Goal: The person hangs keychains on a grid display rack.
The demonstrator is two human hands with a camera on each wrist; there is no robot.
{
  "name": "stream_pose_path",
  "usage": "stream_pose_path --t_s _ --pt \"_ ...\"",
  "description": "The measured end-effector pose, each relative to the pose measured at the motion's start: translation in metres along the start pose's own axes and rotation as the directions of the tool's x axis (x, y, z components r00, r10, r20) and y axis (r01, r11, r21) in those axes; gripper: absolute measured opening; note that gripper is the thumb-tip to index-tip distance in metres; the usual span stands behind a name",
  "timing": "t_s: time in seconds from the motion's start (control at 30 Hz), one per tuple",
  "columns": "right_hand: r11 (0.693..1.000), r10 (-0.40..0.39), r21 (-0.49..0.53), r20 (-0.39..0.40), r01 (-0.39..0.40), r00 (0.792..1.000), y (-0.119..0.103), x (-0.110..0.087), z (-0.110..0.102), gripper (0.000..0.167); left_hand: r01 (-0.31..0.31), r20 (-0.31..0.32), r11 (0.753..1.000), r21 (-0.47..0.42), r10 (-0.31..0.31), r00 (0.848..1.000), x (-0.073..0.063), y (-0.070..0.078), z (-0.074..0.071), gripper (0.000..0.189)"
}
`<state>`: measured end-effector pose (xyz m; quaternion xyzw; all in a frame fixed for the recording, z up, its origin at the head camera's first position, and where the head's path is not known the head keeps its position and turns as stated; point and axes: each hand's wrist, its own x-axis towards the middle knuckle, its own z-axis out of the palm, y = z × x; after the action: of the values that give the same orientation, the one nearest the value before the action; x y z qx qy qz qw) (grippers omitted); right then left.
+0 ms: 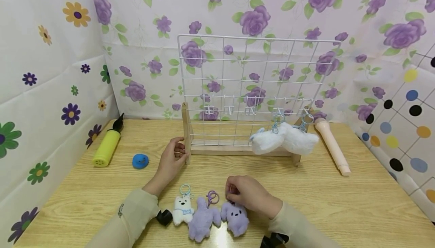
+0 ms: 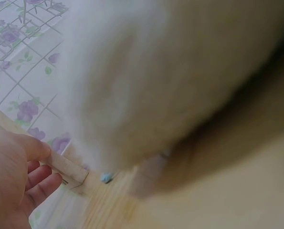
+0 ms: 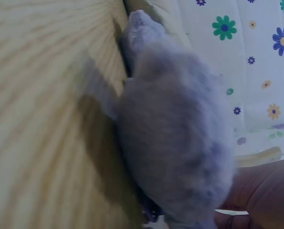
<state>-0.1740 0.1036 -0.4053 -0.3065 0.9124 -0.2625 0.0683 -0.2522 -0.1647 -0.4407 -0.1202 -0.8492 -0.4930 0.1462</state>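
Observation:
My left hand (image 1: 172,160) holds the left wooden post (image 1: 186,131) of a white wire grid rack (image 1: 238,78), with the thumb against the wood in the left wrist view. My right hand (image 1: 249,193) pinches the top of a purple plush keychain (image 1: 237,219), and its fingers hide the ring. That plush fills the middle of the right wrist view. Beside it on the table lie another purple plush keychain (image 1: 202,223), face down with a purple ring, and a white plush keychain (image 1: 183,210) with a light blue ring.
Two white plush keychains (image 1: 268,142) hang from hooks at the rack's right. Several white hooks (image 1: 229,110) sit along the same wire. A blue toy duck (image 1: 140,161) and a yellow-green bottle (image 1: 107,148) stand left; a pale pink stick (image 1: 332,148) lies right.

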Motion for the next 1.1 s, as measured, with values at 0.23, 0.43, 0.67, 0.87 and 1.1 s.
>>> stream_pose_path --t_s 0.23,0.43,0.67,0.87,1.1 --pt "1.000 0.009 0.008 0.024 -0.009 1.000 -0.003 -0.004 -0.012 0.012 0.003 -0.001 1.000 -0.002 -0.003 1.000 0.000 0.000 0.000 0.053" --pt "0.998 0.031 0.055 0.048 -0.034 0.998 -0.009 -0.008 -0.027 0.011 0.011 0.003 1.000 -0.008 -0.011 1.000 0.000 0.000 0.000 0.053" --pt "0.998 -0.031 0.064 0.037 0.029 0.999 -0.014 -0.012 -0.044 0.008 0.011 0.003 1.000 -0.010 -0.011 1.000 -0.001 -0.001 0.000 0.053" --pt "0.998 -0.050 0.050 0.041 0.048 0.998 -0.019 -0.016 -0.057 0.008 0.010 -0.001 1.000 -0.010 -0.010 1.000 -0.001 -0.001 0.000 0.053" --pt "0.995 -0.083 0.055 0.031 0.081 0.996 -0.028 -0.020 -0.075 0.006 -0.001 0.001 1.000 -0.012 0.001 1.000 -0.001 -0.001 0.000 0.053"
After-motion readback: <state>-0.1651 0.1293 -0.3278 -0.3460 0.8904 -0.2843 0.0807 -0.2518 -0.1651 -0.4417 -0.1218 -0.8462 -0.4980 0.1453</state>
